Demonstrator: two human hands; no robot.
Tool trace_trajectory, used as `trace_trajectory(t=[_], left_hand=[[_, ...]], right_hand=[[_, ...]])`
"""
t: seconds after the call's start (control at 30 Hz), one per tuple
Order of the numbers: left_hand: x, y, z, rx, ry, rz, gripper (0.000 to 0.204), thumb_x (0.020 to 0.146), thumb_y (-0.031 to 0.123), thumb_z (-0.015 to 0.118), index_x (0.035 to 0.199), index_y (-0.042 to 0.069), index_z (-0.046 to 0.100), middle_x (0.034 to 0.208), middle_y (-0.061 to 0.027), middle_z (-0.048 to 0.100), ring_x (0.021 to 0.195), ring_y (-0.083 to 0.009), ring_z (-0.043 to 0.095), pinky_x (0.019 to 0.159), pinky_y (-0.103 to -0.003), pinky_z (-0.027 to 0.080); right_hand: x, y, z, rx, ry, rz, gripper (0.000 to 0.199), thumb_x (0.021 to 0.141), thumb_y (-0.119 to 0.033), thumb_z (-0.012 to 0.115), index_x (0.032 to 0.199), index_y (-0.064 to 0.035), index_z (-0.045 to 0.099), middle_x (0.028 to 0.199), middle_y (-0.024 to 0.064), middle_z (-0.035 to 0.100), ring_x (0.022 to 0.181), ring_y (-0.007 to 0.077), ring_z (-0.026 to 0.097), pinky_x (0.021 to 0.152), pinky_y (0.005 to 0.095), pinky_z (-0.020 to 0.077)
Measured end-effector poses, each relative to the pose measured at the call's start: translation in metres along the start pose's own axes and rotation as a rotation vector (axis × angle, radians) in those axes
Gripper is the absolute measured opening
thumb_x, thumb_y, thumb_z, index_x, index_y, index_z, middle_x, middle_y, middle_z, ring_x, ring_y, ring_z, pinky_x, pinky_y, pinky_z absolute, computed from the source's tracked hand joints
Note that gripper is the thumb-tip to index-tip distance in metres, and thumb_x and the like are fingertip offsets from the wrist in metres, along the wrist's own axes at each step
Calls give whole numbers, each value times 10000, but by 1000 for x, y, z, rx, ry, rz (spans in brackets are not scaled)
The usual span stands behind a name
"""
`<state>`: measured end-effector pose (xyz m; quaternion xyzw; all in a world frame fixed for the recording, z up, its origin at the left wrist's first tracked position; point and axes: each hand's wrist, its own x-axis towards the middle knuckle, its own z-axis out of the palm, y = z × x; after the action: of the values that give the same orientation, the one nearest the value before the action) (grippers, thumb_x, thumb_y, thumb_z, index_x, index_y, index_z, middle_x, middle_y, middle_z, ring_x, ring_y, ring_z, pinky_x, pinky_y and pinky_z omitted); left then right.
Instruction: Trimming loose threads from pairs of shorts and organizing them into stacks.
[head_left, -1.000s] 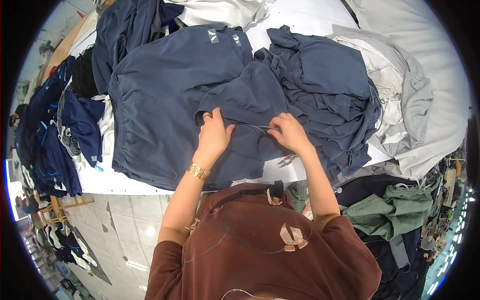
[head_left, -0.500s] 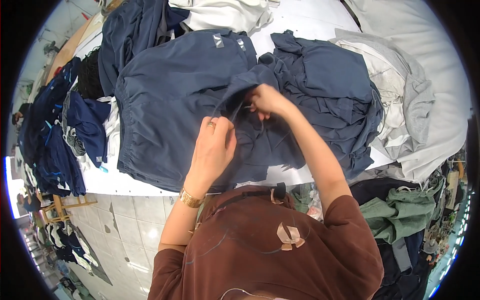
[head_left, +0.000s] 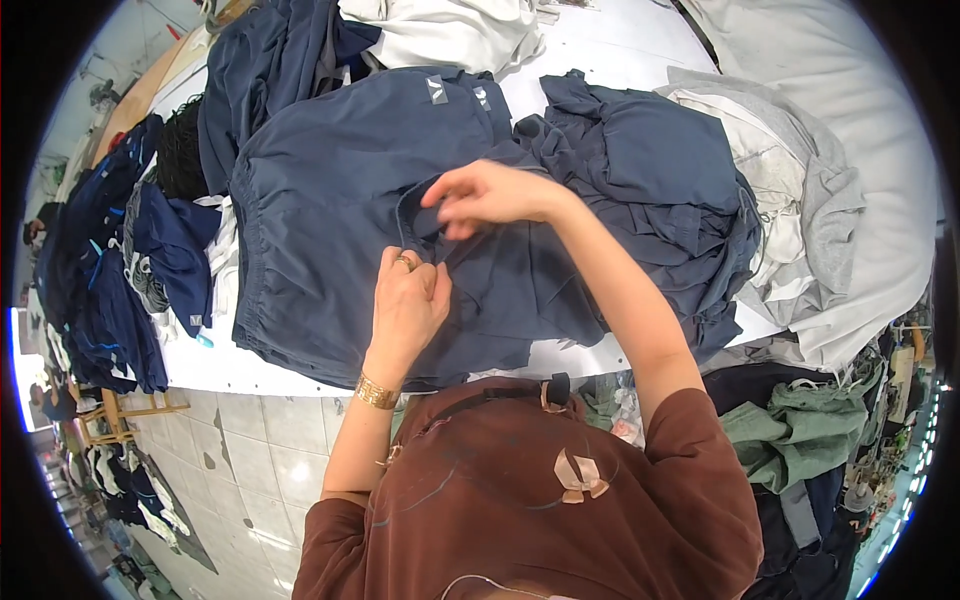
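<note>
Slate-blue shorts (head_left: 330, 240) with a gathered elastic waistband lie stacked flat in front of me, the waistband toward the left. On top of them lies another pair of shorts (head_left: 515, 300) in the same blue, its edge lifted into a curved opening. My left hand (head_left: 408, 312), a ring on one finger, is closed on the near side of that edge in a pinch. Just above the opening is my right hand (head_left: 490, 195), slightly blurred, its fingers apart and nothing visible in them. The fingertips are over the raised edge; whether they touch it I cannot tell.
A heap of blue garments (head_left: 660, 150) adjoins on the right, with grey and white cloth (head_left: 815, 175) beyond. Navy garments (head_left: 100, 260) hang over the left end of the white table (head_left: 270, 372). White fabric (head_left: 450, 35) lies at the back. Green cloth (head_left: 795, 425) is piled below right.
My right hand has moved left and let go of the bunched cloth. The raised edge has come left and flattened partly. My left hand has shifted slightly left and down, still pinching.
</note>
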<state>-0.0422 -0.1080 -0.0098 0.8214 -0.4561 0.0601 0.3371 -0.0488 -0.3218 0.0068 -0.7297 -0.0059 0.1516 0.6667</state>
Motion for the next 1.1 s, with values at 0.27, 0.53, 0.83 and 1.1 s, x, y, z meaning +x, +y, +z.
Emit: trace_trajectory(t=[0.27, 0.53, 0.83, 1.1], left_hand=[[-14, -5, -2, 3, -11, -28, 274, 740, 38, 664, 535, 9, 485, 638, -121, 488, 740, -302, 483, 690, -390, 440], [-16, -17, -7, -55, 4, -68, 250, 735, 43, 677, 584, 13, 480, 643, -113, 478, 747, -302, 484, 678, -386, 430], [-7, -34, -18, 6, -19, -130, 174, 744, 129, 740, 875, 48, 658, 766, -93, 497, 834, -276, 461, 744, -368, 424], [-10, -27, -17, -43, -99, -160, 149, 739, 129, 741, 857, 54, 689, 819, -89, 465, 882, -269, 418, 798, -362, 409]], right_hand=[[18, 6, -28, -698, 278, -70, 327, 798, 21, 531, 1106, -61, 605, 1080, 180, 635, 1029, 295, 615, 862, 377, 488], [-27, 45, -50, -1507, 266, 288, 414, 671, -409, 776, 988, -151, 711, 1282, 171, 485, 1350, 383, 293, 1048, 533, 323], [-61, 4, -93, -951, 170, 272, 228, 728, -233, 741, 868, -54, 723, 773, 126, 697, 818, 281, 681, 746, 363, 523], [3, 2, -3, -139, -95, -81, 260, 865, -21, 558, 1111, 27, 627, 933, 82, 680, 793, 128, 657, 716, 251, 525]])
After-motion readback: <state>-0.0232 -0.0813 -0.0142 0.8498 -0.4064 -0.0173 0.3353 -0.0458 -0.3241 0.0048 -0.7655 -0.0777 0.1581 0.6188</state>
